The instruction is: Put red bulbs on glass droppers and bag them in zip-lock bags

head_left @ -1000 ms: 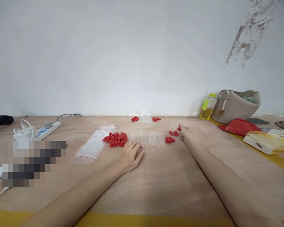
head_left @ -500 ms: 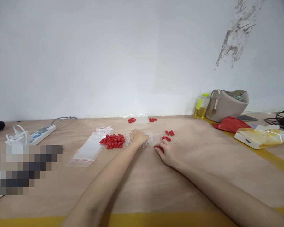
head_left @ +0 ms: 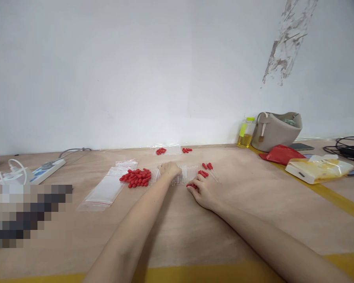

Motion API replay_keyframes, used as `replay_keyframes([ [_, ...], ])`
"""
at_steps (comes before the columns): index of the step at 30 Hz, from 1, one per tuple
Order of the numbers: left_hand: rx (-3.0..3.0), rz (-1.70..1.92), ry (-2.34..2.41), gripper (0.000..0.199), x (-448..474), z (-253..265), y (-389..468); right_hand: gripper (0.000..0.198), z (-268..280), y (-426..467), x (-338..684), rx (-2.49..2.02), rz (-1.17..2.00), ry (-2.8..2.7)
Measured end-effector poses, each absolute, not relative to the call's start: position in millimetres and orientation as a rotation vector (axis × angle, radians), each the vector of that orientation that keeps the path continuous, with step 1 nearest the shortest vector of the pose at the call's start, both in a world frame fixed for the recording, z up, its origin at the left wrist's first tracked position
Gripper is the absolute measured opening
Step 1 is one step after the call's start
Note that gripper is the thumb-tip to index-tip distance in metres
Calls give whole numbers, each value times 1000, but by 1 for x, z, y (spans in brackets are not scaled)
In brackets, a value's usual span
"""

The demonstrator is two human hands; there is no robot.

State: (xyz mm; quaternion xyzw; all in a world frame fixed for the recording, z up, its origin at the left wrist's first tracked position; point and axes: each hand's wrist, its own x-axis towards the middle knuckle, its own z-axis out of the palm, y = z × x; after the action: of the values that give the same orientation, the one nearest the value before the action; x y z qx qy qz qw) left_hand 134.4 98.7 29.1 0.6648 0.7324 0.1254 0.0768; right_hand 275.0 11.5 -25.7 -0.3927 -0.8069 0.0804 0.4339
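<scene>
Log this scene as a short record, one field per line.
Left hand: over the row of transparent tubes
Right hand: fingertips at a red piece, partly hidden
Pile: red bulbs, left of the row
Right of row: two red-topped tubes
Far left of row: flat plastic bags
Back right: bottle beside grey handbag

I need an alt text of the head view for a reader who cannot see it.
A person's left hand is at a row of thin clear tubes, the right hand at small red bulbs, on a brown surface. A larger pile of red bulbs and clear bags lie further left.
</scene>
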Motion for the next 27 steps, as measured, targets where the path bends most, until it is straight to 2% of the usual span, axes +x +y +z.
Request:
replay_keyframes([
  [4,2006,346,2294,26,140,30,99,10,-24,10,275,-973,200,-2008],
  [8,2147,362,2202,23,135,35,87,9,-22,11,276,-986,185,-1985],
  [12,2440,500,1962,23,107,35,48,9,-22,12,276,-983,232,-1965],
  [15,2625,592,1759,15,77,19,17,8,-22,12,276,-993,275,-1968],
  [20,2837,1029,1293,13,50,-13,1,14,-21,10,274,-945,301,-1962],
  [27,2942,1143,1046,26,54,-17,3,13,-21,4,266,-869,345,-1966],
])
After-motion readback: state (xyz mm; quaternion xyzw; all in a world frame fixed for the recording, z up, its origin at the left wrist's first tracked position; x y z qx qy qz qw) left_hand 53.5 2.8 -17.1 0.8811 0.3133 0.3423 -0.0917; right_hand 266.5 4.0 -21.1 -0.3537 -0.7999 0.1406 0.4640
